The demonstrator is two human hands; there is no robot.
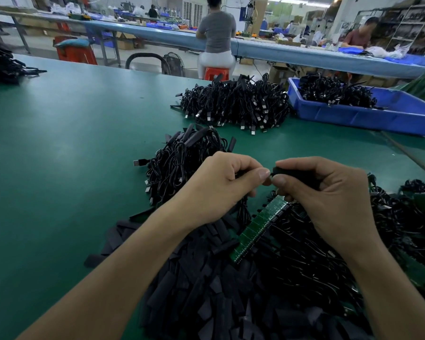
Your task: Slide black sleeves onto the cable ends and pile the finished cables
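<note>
My left hand pinches a cable end; my right hand pinches a black sleeve against it, above the near edge of the green table.

Nearest: sleeve heap, cable heap to its right; cable pile behind; farther pile beyond, bin at its right.

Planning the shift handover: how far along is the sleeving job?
Done: a pile of sleeved cables sits just ahead. In hand: the left hand holds a cable, and the right hand grips a black sleeve against it. Left: a heap of loose sleeves and many tangled cables.
</note>
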